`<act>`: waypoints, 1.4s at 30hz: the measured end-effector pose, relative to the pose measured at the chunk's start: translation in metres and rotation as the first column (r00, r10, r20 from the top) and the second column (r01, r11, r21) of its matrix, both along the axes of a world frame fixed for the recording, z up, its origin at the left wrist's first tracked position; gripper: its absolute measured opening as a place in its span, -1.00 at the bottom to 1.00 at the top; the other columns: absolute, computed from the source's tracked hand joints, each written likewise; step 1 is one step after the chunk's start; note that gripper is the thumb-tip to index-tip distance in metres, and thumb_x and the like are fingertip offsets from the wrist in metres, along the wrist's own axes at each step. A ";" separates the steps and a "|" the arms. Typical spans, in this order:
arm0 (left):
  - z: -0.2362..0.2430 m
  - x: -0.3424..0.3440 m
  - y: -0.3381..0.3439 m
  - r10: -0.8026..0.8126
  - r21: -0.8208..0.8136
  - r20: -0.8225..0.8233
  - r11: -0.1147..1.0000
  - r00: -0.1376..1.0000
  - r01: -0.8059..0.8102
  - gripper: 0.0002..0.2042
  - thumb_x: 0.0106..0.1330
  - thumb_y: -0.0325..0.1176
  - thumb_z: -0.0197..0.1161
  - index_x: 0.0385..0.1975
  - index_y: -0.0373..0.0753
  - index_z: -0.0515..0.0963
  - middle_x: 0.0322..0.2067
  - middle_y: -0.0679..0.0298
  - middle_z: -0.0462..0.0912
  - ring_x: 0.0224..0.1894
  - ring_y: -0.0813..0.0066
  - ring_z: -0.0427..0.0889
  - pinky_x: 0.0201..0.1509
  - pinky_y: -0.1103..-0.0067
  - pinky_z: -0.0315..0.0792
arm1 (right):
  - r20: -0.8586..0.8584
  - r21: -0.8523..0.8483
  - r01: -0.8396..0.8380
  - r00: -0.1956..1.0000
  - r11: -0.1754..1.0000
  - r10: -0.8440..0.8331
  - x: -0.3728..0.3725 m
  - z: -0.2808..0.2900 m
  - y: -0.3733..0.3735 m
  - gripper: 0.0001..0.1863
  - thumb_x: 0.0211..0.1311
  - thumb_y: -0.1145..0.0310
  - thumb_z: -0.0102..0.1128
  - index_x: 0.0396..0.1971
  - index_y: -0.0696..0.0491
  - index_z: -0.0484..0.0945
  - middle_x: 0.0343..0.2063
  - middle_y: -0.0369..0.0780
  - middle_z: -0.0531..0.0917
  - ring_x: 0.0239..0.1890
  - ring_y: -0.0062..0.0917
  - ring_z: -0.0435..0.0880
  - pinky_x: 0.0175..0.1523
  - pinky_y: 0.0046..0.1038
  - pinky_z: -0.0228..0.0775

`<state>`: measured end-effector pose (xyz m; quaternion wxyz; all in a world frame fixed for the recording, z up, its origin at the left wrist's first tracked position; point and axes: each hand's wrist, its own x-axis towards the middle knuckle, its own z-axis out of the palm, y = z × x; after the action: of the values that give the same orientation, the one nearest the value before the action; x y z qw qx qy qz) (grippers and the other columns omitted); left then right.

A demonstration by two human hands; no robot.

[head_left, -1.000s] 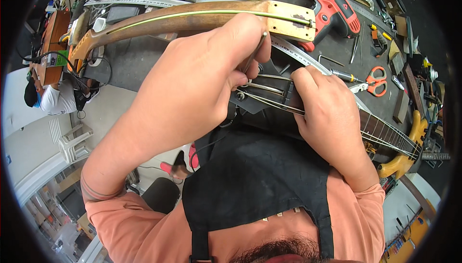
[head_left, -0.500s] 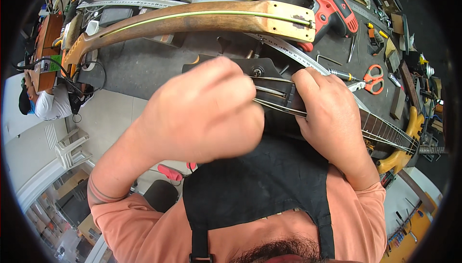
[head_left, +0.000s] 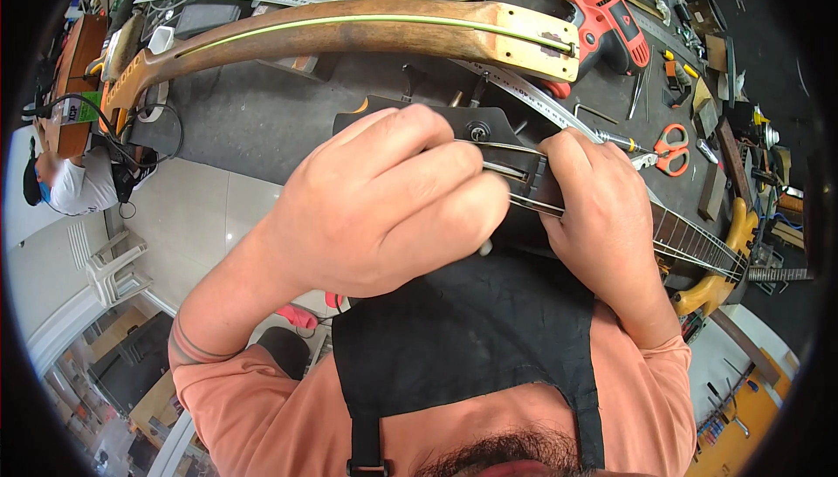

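My left hand (head_left: 375,206) is curled closed over the black headstock (head_left: 384,109) of a guitar, with a small pale tip of a thin tool (head_left: 484,247) poking out below its fingers; the rest of the tool is hidden. Steel strings (head_left: 493,150) run past a tuner (head_left: 477,131) toward my right hand (head_left: 598,215), whose fingers wrap round the neck by the nut. The fretted neck (head_left: 690,241) runs on to a yellow wooden body (head_left: 733,250) at the right. Behind lies a loose wooden neck (head_left: 340,36) with a green strip along it.
The grey bench holds a long steel rule (head_left: 515,84), a red-and-black drill (head_left: 611,27), orange scissors (head_left: 672,150), hex keys and scattered tools. At the left edge a person in a white shirt (head_left: 78,180) is near white plastic chairs (head_left: 109,272) on the tiled floor.
My left hand has come down from above the strings, turning so its knuckles cover the headstock's lower part and the tool is mostly hidden. My right hand has stayed on the neck.
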<state>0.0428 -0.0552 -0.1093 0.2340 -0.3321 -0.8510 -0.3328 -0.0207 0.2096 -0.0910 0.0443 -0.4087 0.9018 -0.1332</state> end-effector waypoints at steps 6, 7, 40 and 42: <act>-0.008 0.002 0.004 0.019 0.033 -0.056 0.999 0.998 -0.018 -0.66 0.02 -0.45 0.43 -0.14 -0.28 0.61 -0.19 0.02 0.77 -0.25 0.07 0.73 -0.30 0.33 0.66 | -0.036 -0.006 0.015 0.999 1.000 -0.016 0.003 -0.002 0.000 -0.54 -0.03 0.59 0.49 -0.11 0.08 0.49 -0.26 -0.09 0.65 -0.20 -0.02 0.69 -0.02 -0.07 0.49; -0.013 0.004 0.004 0.012 0.028 -0.109 1.000 0.994 -0.009 -0.67 0.04 -0.46 0.44 -0.16 -0.27 0.60 -0.18 0.02 0.77 -0.24 0.08 0.74 -0.30 0.32 0.68 | -0.044 -0.002 0.016 0.999 1.000 -0.016 0.003 -0.003 0.000 -0.54 -0.03 0.60 0.48 -0.10 0.08 0.49 -0.26 -0.09 0.65 -0.20 -0.03 0.69 -0.03 -0.08 0.49; -0.110 0.069 -0.085 0.695 -0.104 0.098 0.719 0.712 -0.687 -0.65 0.29 -0.62 0.40 0.05 -0.20 0.87 0.13 0.13 0.75 0.29 -0.03 0.62 0.48 0.17 0.40 | 0.475 -0.236 0.172 0.879 0.956 -0.041 -0.036 0.030 0.027 -0.29 0.30 -0.10 0.62 0.13 0.21 0.65 -0.07 -0.09 0.71 0.03 -0.22 0.72 0.23 -0.20 0.49; -0.112 0.069 -0.087 0.690 -0.088 0.113 0.724 0.715 -0.684 -0.66 0.29 -0.65 0.36 0.03 -0.24 0.86 0.13 0.11 0.75 0.29 -0.05 0.62 0.49 0.15 0.41 | 0.513 -0.346 0.362 0.845 0.866 -0.148 -0.057 0.038 0.046 -0.38 0.42 -0.03 0.58 0.11 0.24 0.66 -0.08 -0.11 0.71 0.05 -0.28 0.72 0.26 -0.22 0.49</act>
<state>0.1114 -0.1422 -0.2216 0.2749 0.0266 -0.9338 -0.2275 -0.0782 0.2555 -0.0528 0.1518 -0.2366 0.8588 -0.4283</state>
